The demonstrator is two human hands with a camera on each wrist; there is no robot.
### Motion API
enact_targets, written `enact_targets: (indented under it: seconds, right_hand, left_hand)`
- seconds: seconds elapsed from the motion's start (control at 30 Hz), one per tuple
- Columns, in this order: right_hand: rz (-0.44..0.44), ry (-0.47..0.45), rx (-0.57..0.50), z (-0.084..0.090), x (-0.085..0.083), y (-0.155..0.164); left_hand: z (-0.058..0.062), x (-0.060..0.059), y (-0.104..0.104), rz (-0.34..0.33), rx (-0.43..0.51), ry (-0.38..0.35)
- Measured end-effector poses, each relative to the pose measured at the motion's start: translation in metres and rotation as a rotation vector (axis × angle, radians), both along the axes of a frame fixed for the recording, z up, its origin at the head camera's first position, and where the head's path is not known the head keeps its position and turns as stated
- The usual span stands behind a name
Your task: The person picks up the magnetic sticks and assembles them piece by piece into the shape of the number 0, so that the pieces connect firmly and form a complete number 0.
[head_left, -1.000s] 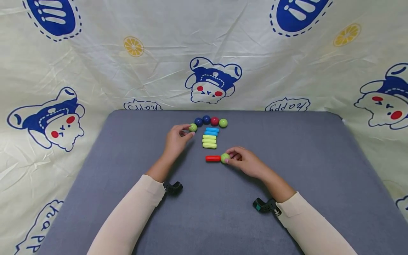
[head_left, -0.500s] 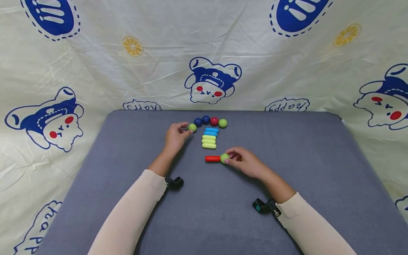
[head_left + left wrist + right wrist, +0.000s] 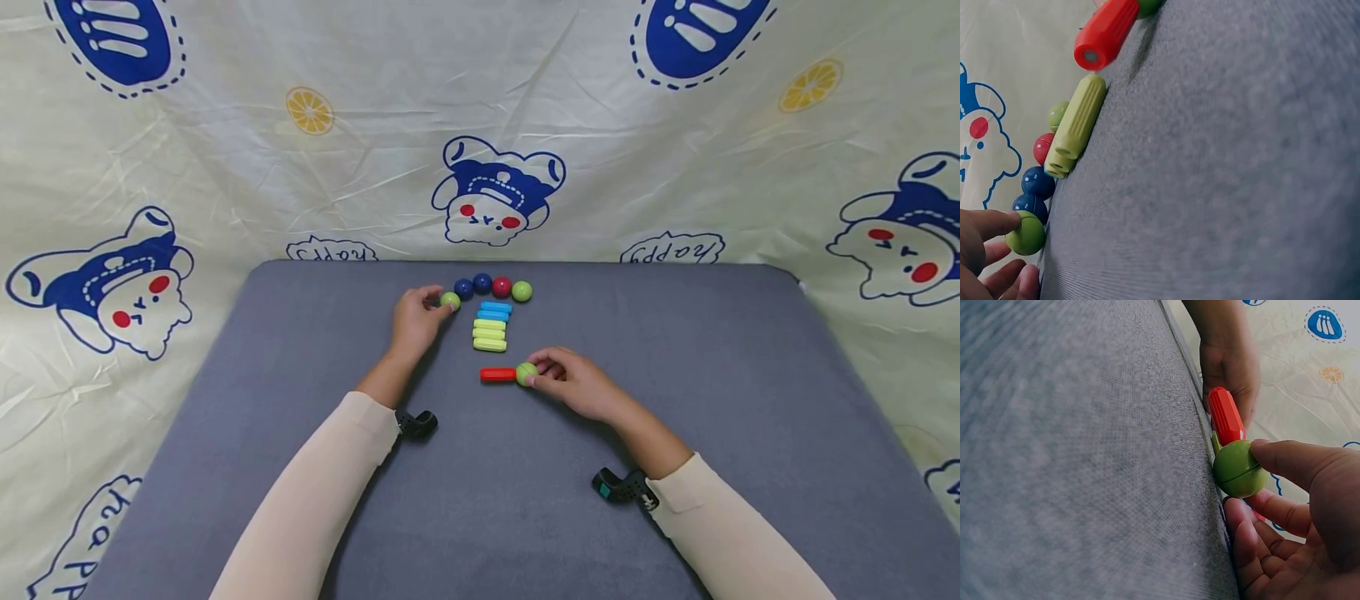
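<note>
At the left end of a curved row of balls, my left hand [image 3: 415, 323] pinches a green ball [image 3: 1025, 234] between thumb and fingers. Two blue balls [image 3: 473, 286], a red ball [image 3: 502, 287] and another green ball [image 3: 522, 291] continue that row. Nearer to me, my right hand [image 3: 573, 382] holds a third green ball [image 3: 1239, 469], its thumb on top and fingers beneath. A red ribbed stick [image 3: 497, 375] lies end-on against this ball, pointing left. In the left wrist view the stick's free end shows a grey round disc.
Between the row and the red stick, two blue sticks [image 3: 495, 312] and several yellow-green sticks [image 3: 490, 334] lie side by side in a stack. They rest on a grey cloth-covered table [image 3: 675, 350]. A printed white curtain [image 3: 360, 183] hangs behind the table's far edge.
My left wrist has shifted slightly forward and right, and its thumb has come onto the green ball. The right hand keeps its hold. The head view has moved a little.
</note>
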State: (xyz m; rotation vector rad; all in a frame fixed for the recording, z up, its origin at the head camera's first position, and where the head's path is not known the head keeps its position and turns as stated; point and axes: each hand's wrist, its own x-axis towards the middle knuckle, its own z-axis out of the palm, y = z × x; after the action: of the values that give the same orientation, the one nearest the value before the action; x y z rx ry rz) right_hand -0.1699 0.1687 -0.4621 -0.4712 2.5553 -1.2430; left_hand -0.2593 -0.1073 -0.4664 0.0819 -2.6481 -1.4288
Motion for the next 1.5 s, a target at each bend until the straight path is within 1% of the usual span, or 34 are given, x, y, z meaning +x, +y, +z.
enact_targets:
  seconds: [0.23, 0.57, 0.87, 1.33, 1.5]
  right_hand:
    - [-0.002, -0.006, 0.004, -0.001, 0.001, 0.0]
    - [0.0, -0.003, 0.009, 0.0, 0.0, -0.001]
    - [0.002, 0.002, 0.006, 0.0, -0.001, -0.002]
    - [-0.001, -0.001, 0.015, 0.0, 0.0, -0.001]
    - [-0.004, 0.0, 0.014, 0.0, 0.0, -0.001]
  left_hand:
    - [-0.001, 0.0, 0.0, -0.013, -0.044, -0.018]
    - [0.002, 0.001, -0.003, -0.006, -0.055, -0.047]
    - [0.001, 0.001, -0.008, -0.025, -0.085, -0.031]
    - [0.004, 0.013, -0.011, -0.055, -0.129, -0.057]
    - [0.006, 0.018, -0.012, -0.068, -0.128, -0.064]
